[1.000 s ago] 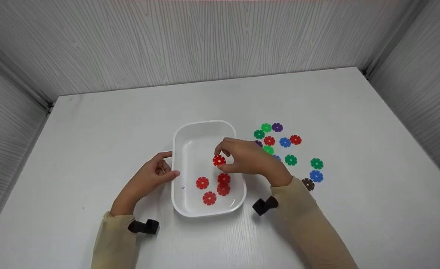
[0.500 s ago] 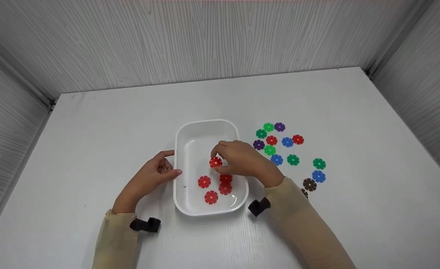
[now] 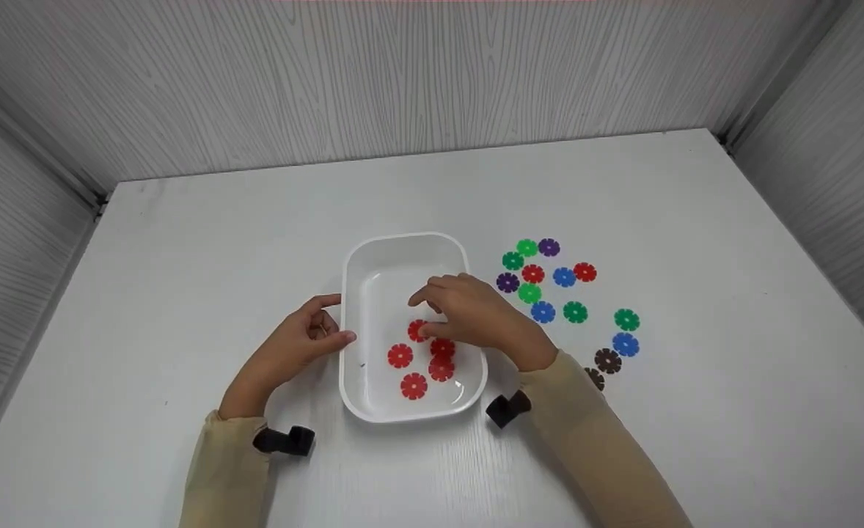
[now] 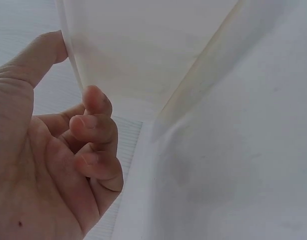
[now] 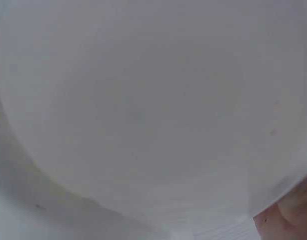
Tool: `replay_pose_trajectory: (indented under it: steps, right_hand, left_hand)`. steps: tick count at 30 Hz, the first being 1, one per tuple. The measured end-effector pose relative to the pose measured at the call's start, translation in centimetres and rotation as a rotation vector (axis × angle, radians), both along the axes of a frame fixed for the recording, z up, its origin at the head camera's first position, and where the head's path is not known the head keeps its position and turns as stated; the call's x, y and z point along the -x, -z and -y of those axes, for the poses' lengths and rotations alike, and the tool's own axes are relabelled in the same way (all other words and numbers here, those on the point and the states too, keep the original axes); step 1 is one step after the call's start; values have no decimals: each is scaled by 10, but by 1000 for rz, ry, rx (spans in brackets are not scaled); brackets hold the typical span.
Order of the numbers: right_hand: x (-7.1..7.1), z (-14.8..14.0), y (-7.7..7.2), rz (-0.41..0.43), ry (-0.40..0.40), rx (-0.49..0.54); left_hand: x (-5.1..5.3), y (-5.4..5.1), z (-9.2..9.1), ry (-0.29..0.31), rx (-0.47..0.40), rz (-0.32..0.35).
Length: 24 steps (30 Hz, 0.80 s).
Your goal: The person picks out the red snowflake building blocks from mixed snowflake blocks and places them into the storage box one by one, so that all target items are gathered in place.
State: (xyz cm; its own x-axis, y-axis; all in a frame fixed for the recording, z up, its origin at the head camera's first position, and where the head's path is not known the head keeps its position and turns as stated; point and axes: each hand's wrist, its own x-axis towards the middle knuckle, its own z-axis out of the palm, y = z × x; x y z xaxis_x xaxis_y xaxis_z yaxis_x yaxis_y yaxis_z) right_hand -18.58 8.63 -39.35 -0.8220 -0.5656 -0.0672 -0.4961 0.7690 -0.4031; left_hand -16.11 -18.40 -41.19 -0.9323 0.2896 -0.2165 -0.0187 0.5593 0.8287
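Note:
In the head view, my left hand (image 3: 285,356) holds the left rim of a white tray (image 3: 405,421), the thumb tip over the edge. The left wrist view shows the thumb and fingers of my left hand (image 4: 58,135) at the tray wall (image 4: 128,50), the other fingers bent. My right hand (image 3: 480,312) is over the tray's right side, thumb and forefinger apart, with a red disc (image 3: 416,330) lying by the thumb. Several red discs (image 3: 400,356) rest lower in the tray. Pale tray wall (image 5: 143,110) fills most of the right wrist view.
Right of the tray lie several notched discs: green (image 3: 575,312), blue (image 3: 625,345), purple (image 3: 548,247), red (image 3: 584,272) and brown (image 3: 608,361). One brown disc is partly hidden by the right sleeve (image 3: 593,433). Pale wood-grain panels (image 3: 403,81) stand behind the table (image 3: 219,242).
My right hand shifted slightly left, then its finger and thumb parted from the red disc, which now lies lower in the tray. My left hand stays at the rim.

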Motion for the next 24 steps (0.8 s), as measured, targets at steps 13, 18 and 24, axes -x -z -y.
replay_pose_trajectory:
  steps: [13, 18, 24]
  right_hand:
    - [7, -23, 10, -69, -30, 427]
    - [16, -45, 8, -89, 73, 548]
    - [24, -82, 10, -24, 265, 530]
  left_hand:
    - [-2, 0, 0, 1, -20, -3]
    - [-1, -1, 1, 6, -21, -12]
    - [-2, -2, 3, 5, -6, -11]
